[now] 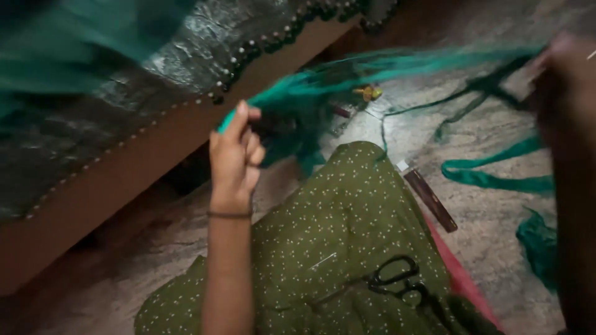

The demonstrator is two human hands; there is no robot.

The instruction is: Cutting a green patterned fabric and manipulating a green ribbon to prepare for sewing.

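Teal-green netted fabric, sheer; matching teal-green fabric strips on the floor, which is mottled grey-beige stone. Olive-green garment with small white dots. Black-handled scissors. Dark brown stick with a white tip. Red cloth edge. Dark, glossy upholstery with a row of round studs above a brown wooden frame. Dark wrist band.

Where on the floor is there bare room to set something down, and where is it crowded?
Bare stone floor lies between the dark stick and the green strips, and more at lower left between the sofa base and the olive dotted lap. It is crowded around the green fabric stretched between left hand and right hand, and on the lap by the scissors.
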